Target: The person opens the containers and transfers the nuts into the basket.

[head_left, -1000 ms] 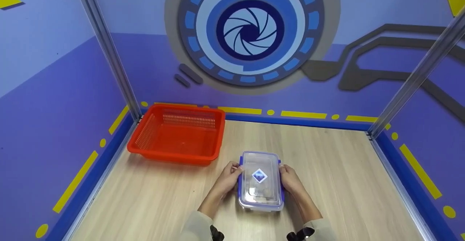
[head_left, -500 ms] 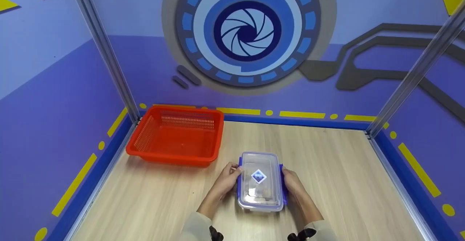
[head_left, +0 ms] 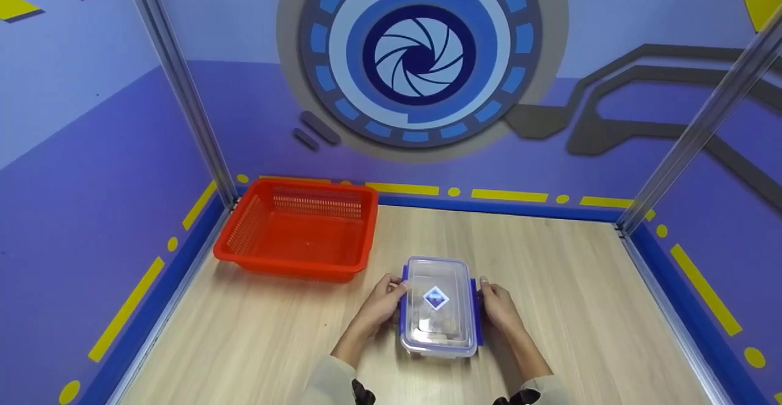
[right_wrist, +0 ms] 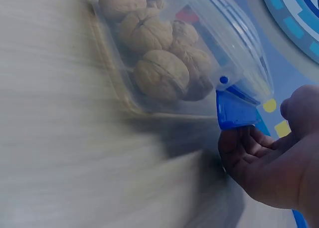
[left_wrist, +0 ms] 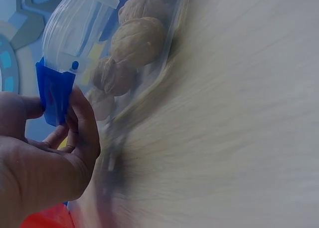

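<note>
A clear food container (head_left: 431, 328) with a lid and blue side latches stands on the table before me. Walnuts (right_wrist: 162, 76) show through its wall in both wrist views. On the left side, my left hand (head_left: 377, 304) pinches the blue left latch (left_wrist: 56, 91) between thumb and fingers. At the other side is my right hand (head_left: 502, 310). Its curled fingertips touch the lower edge of the right latch (right_wrist: 235, 110), while the thumb stands off it. This right latch flares outward from the container wall.
A red plastic basket (head_left: 293, 267) with slotted sides stands at the back left of the wooden table (head_left: 550, 283). Purple-blue panels (head_left: 256, 124) and metal corner posts (head_left: 183, 87) bound the table at the back and sides.
The right latch has swung outward from the container's side. My right hand has drawn slightly to the right, its thumb coming off the latch. The left hand and container stay nearly in place.
</note>
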Demonstrator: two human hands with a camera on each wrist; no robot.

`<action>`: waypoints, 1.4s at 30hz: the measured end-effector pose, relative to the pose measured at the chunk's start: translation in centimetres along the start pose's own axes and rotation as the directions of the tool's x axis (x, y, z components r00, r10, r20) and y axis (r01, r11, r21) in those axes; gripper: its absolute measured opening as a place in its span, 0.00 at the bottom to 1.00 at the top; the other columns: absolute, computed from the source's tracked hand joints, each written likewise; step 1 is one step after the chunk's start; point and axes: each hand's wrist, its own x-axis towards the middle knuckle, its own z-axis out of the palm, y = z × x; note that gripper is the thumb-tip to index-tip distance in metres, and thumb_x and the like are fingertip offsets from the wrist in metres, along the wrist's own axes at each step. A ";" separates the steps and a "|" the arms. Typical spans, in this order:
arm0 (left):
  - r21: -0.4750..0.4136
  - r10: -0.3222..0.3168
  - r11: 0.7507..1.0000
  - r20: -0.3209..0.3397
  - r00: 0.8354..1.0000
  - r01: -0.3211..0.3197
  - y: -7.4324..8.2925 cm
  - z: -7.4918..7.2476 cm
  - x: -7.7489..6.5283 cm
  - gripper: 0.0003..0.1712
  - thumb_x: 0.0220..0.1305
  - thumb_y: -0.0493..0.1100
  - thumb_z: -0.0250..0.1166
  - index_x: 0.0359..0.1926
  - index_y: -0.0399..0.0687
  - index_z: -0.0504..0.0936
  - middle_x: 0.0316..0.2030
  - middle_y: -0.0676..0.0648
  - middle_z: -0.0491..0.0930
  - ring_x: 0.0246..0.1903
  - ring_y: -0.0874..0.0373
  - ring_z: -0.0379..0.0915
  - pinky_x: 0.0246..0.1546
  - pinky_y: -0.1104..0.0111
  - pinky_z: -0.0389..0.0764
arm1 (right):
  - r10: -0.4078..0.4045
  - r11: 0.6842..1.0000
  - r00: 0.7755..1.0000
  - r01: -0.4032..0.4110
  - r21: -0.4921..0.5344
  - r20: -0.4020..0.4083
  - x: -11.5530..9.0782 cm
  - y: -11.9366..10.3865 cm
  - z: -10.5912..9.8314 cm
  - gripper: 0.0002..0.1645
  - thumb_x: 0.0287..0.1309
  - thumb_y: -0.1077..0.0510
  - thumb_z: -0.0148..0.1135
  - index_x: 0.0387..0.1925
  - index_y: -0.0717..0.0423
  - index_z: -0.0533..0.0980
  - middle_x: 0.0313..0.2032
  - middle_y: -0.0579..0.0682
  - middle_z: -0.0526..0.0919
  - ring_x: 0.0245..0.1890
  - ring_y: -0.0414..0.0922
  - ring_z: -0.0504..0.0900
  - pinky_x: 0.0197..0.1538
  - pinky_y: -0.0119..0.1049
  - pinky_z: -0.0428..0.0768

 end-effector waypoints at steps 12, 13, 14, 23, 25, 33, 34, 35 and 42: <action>-0.013 0.035 0.999 -0.025 0.999 -0.035 -0.3 0.4 0.1 0.16 0.79 0.46 0.60 0.54 0.37 0.76 0.38 0.45 0.77 0.34 0.56 0.72 0.33 0.66 0.74 | -0.034 0.986 0.999 0.027 0.163 0.038 -0.7 -0.7 -0.2 0.24 0.85 0.50 0.47 0.45 0.70 0.74 0.29 0.56 0.78 0.26 0.46 0.77 0.30 0.39 0.80; -0.012 0.036 0.999 -0.028 0.999 -0.036 -0.3 0.4 0.1 0.16 0.79 0.47 0.61 0.54 0.37 0.76 0.38 0.45 0.77 0.34 0.56 0.73 0.33 0.66 0.74 | -0.042 0.986 0.998 0.035 0.164 0.042 -0.7 -0.8 0.0 0.23 0.84 0.51 0.48 0.45 0.70 0.74 0.29 0.56 0.78 0.26 0.46 0.76 0.30 0.38 0.79; -0.013 0.035 0.999 -0.029 0.999 -0.035 -0.3 0.4 0.1 0.17 0.79 0.46 0.61 0.54 0.36 0.77 0.38 0.45 0.77 0.35 0.56 0.73 0.34 0.66 0.74 | -0.050 0.986 0.998 0.042 0.163 0.046 -0.8 -1.0 0.1 0.22 0.84 0.51 0.49 0.44 0.69 0.74 0.29 0.55 0.77 0.26 0.45 0.75 0.30 0.38 0.79; 0.000 -0.009 1.000 -0.024 1.000 0.009 -0.3 0.4 0.5 0.17 0.79 0.48 0.59 0.56 0.39 0.76 0.40 0.46 0.77 0.36 0.56 0.74 0.36 0.67 0.75 | -0.089 0.996 0.996 0.088 -0.032 -0.025 -0.7 -1.6 1.3 0.22 0.76 0.46 0.61 0.42 0.65 0.76 0.30 0.51 0.76 0.29 0.44 0.74 0.30 0.35 0.76; 0.004 -0.026 1.000 -0.022 0.999 0.026 -0.3 0.4 0.6 0.16 0.79 0.48 0.59 0.55 0.41 0.76 0.38 0.47 0.76 0.33 0.57 0.73 0.32 0.67 0.73 | -0.093 0.993 0.995 0.091 -0.077 -0.026 -0.6 -1.5 1.4 0.22 0.74 0.46 0.64 0.40 0.65 0.76 0.30 0.51 0.76 0.30 0.44 0.74 0.31 0.35 0.75; 0.008 -0.023 1.000 -0.023 0.999 0.023 0.1 0.5 0.6 0.12 0.79 0.46 0.57 0.50 0.41 0.73 0.33 0.48 0.71 0.25 0.59 0.66 0.21 0.70 0.67 | -0.086 0.988 0.996 0.082 -0.134 -0.022 -0.3 -1.2 1.6 0.22 0.68 0.47 0.71 0.38 0.62 0.74 0.31 0.50 0.74 0.32 0.44 0.73 0.32 0.34 0.72; 0.006 -0.023 1.000 -0.023 0.999 0.023 0.1 0.5 0.6 0.12 0.79 0.47 0.57 0.50 0.41 0.73 0.33 0.48 0.71 0.25 0.59 0.67 0.21 0.70 0.67 | -0.077 0.988 0.997 0.073 -0.135 -0.027 -0.3 -1.2 1.6 0.24 0.68 0.46 0.71 0.39 0.63 0.74 0.32 0.51 0.75 0.33 0.45 0.73 0.33 0.35 0.73; 0.004 -0.023 1.000 -0.022 0.999 0.023 0.1 0.5 0.6 0.12 0.79 0.47 0.57 0.50 0.41 0.73 0.34 0.48 0.71 0.26 0.59 0.67 0.21 0.70 0.67 | -0.072 0.988 0.997 0.066 -0.143 -0.033 -0.3 -1.1 1.6 0.25 0.67 0.45 0.72 0.40 0.64 0.74 0.33 0.52 0.76 0.34 0.45 0.74 0.34 0.35 0.74; -0.006 -0.005 1.000 -0.027 1.000 0.005 -0.1 0.6 0.6 0.13 0.79 0.46 0.58 0.51 0.40 0.74 0.36 0.48 0.72 0.30 0.57 0.69 0.29 0.68 0.70 | -0.023 0.994 0.999 0.021 -0.109 -0.022 -0.4 -0.8 1.5 0.32 0.67 0.40 0.71 0.46 0.67 0.74 0.37 0.55 0.78 0.35 0.47 0.77 0.34 0.36 0.77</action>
